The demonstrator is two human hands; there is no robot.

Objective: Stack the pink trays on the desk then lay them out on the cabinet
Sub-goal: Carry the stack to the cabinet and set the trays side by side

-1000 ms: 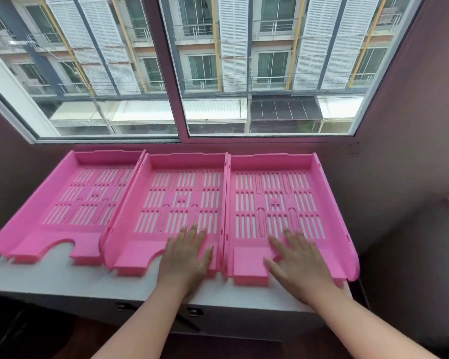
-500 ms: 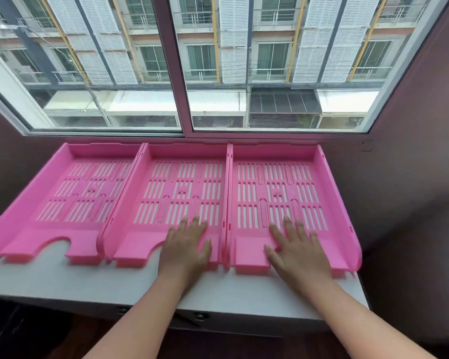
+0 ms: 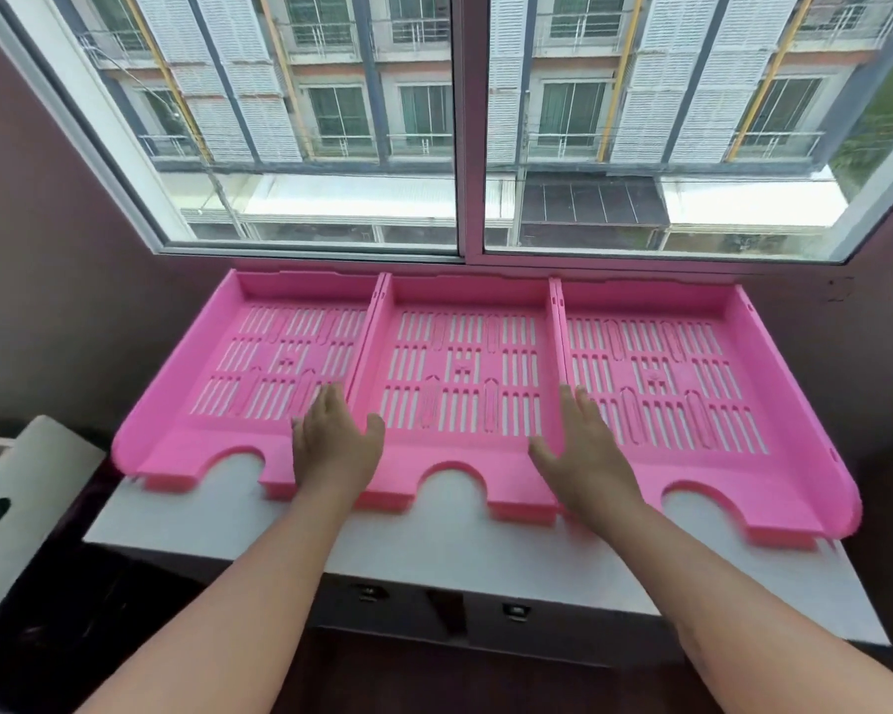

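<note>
Three pink trays lie side by side in one row on the white top of the cabinet (image 3: 449,553), directly under the window (image 3: 460,126). The left tray (image 3: 259,363), the middle tray (image 3: 460,368) and the right tray (image 3: 656,373) sit with their side walls touching or nearly so. All three are the same moulded plastic — smooth, glossy, rectangular, with raised walls on the back and sides and a low front lip cut by a rounded half-circle notch. Each floor is pierced with rows of narrow upright slots, through which the white surface shows.

Two bare hands rest on the trays, both flat and spread, neither grip closed on anything. The left hand (image 3: 336,445) lies palm down across the seam between the left and middle trays, fingers pointing to the window. The right hand (image 3: 583,450) lies likewise over the seam between the middle and right trays, thumb on the middle one.

The cabinet front below shows two small dark fittings — too blurred to tell what they are. A white object (image 3: 16,507) with rounded edges stands apart at the left.
</note>
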